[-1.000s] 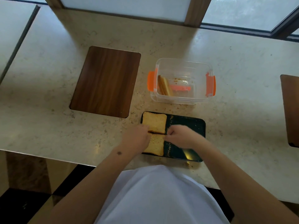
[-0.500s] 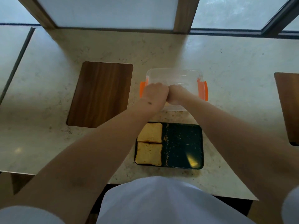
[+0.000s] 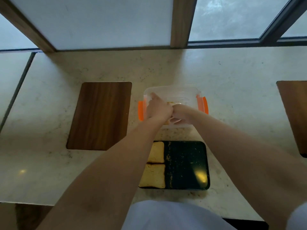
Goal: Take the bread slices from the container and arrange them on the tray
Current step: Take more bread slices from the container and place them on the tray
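Observation:
The clear plastic container point(image 3: 184, 92) with orange latches stands just beyond the dark tray point(image 3: 186, 165). My left hand point(image 3: 157, 110) and my right hand point(image 3: 180, 113) are both down inside it, knuckles touching. A small tan patch of a bread slice point(image 3: 167, 122) shows under the hands; the rest is hidden, and I cannot see whether the fingers hold it. Two toasted slices lie flat in the tray's left column, the far slice point(image 3: 157, 152) and the near slice point(image 3: 153, 175), edge to edge. The tray's right half holds only crumbs.
A brown wooden board point(image 3: 99, 115) lies to the left of the container. Another board point(image 3: 294, 117) sits at the right edge of the view. The pale stone counter point(image 3: 232, 97) ends at a window frame behind and at its front edge near my body.
My hands left the near slice on the tray and went forward into the container. They sit a little deeper in it now than half a second ago.

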